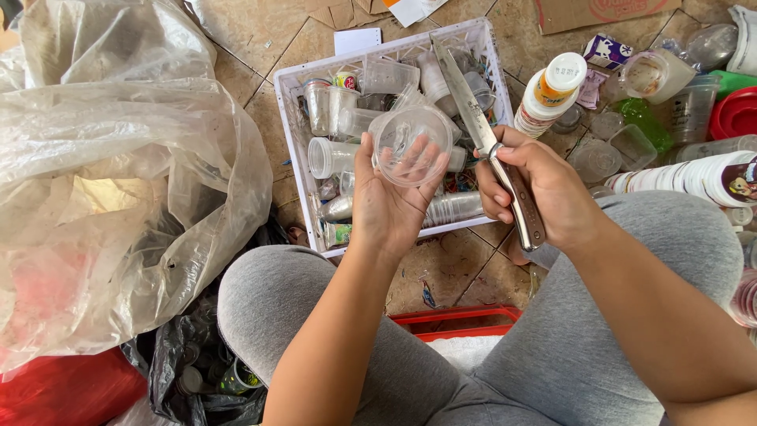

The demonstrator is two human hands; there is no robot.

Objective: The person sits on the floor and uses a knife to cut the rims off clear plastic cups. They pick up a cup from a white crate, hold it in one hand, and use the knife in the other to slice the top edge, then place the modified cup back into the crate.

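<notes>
Clear plastic cup (410, 144) sits in the left hand (390, 201), fingers curled round its base, above the white crate (293, 126) of cups. Right hand (544, 193) grips the knife (489, 142) by its handle — blade pointing far. Best kept angled away from the fingers — cup held steady.
</notes>
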